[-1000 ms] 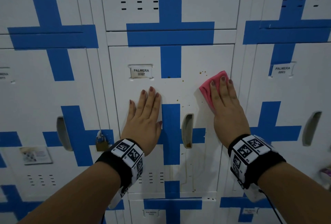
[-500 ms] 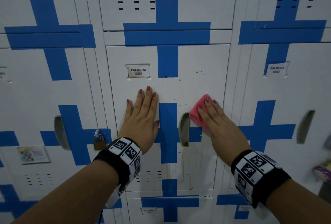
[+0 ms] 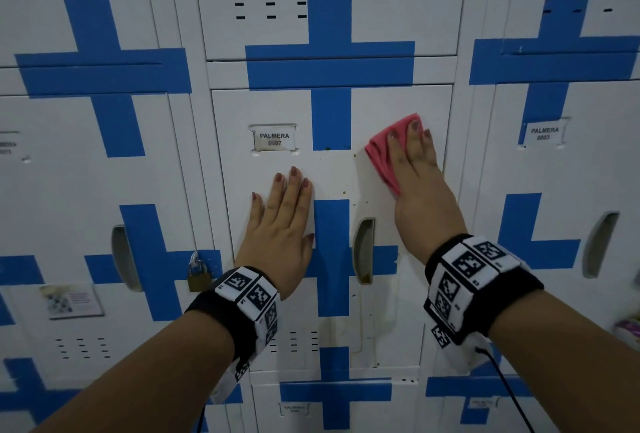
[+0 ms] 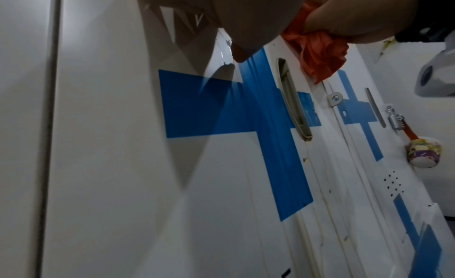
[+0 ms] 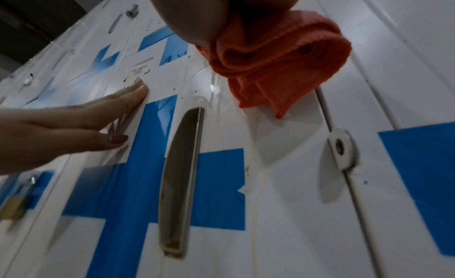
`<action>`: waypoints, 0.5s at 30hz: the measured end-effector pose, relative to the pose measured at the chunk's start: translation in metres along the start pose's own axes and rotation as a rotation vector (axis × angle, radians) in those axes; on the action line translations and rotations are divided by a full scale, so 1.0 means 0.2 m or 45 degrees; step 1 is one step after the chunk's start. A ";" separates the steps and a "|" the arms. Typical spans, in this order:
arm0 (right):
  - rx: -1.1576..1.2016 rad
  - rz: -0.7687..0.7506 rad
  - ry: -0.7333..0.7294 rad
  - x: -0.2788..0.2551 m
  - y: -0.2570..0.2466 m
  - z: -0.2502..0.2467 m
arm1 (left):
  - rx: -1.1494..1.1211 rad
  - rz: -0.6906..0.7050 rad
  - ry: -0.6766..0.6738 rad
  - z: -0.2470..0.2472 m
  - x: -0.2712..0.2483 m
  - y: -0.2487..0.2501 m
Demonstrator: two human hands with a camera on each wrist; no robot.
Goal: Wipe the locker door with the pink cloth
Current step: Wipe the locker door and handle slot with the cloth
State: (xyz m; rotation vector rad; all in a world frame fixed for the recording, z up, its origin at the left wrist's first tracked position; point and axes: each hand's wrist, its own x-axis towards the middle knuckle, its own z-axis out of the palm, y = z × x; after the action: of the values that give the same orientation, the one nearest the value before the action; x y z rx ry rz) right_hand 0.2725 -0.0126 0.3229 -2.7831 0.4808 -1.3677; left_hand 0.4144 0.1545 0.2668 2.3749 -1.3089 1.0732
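The white locker door (image 3: pixel 270 110) with blue tape crosses carries a label reading PALMERA 0007. My left hand (image 3: pixel 284 214) lies flat on it, fingers straight, left of the recessed handle (image 3: pixel 363 252). My right hand (image 3: pixel 415 169) presses the folded pink cloth (image 3: pixel 379 155) against the door's upper right part with straight fingers. In the right wrist view the cloth (image 5: pixel 275 64) bunches under my palm, above the handle (image 5: pixel 179 181). Small brown spots (image 3: pixel 344 192) and faint drip marks (image 3: pixel 360 328) show on the door. The cloth (image 4: pixel 320 54) also appears in the left wrist view.
Neighbouring lockers flank the door. The left one has a brass padlock (image 3: pixel 198 276) and a sticker (image 3: pixel 71 299). The right one bears a label (image 3: pixel 543 134). A keychain with a colourful trinket (image 4: pixel 423 152) hangs further right. A hasp (image 5: pixel 341 146) sticks out beside the door's right edge.
My right hand slid the cloth down beside the handle, then back up to the door's upper right. My left hand has stayed flat in place.
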 end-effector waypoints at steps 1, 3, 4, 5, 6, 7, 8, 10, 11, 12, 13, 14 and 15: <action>-0.033 -0.024 -0.012 0.00 0.00 0.01 | 0.000 0.001 0.003 0.00 0.00 0.00; -0.112 -0.087 -0.042 -0.02 0.02 0.01 | 0.003 0.002 0.005 0.00 0.00 0.00; -0.144 -0.115 -0.063 -0.03 0.02 0.01 | 0.006 0.004 0.008 0.00 0.00 0.00; -0.175 -0.139 -0.087 -0.04 0.03 0.01 | 0.009 0.006 0.013 0.00 0.00 0.00; -0.204 -0.157 -0.112 -0.06 0.03 0.01 | 0.008 0.005 0.009 0.00 0.00 0.01; -0.227 -0.172 -0.129 -0.08 0.03 0.01 | 0.002 0.001 0.000 0.00 0.00 0.00; -0.245 -0.189 -0.136 -0.10 0.04 0.02 | -0.002 0.000 -0.002 -0.01 0.00 0.01; -0.281 -0.225 -0.134 -0.14 0.06 0.04 | 0.006 0.001 0.008 -0.01 0.00 0.01; -0.301 -0.242 -0.131 -0.17 0.07 0.05 | 0.009 -0.002 0.007 -0.01 0.00 0.01; -0.315 -0.257 -0.122 -0.19 0.08 0.07 | 0.010 -0.004 0.003 -0.01 0.00 0.01; -0.316 -0.266 -0.119 -0.21 0.09 0.08 | 0.011 -0.003 0.000 -0.01 0.00 0.01; -0.304 -0.269 -0.124 -0.23 0.10 0.09 | 0.015 -0.003 0.001 -0.01 0.00 0.01; -0.293 -0.269 -0.136 -0.25 0.11 0.09 | 0.019 -0.002 0.003 -0.01 0.00 0.01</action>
State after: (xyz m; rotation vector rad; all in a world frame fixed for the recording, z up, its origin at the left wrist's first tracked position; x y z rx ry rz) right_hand 0.2531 -0.0219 0.2701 -3.1548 0.3717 -1.2608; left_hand 0.4124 0.1542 0.2678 2.3840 -1.3024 1.0886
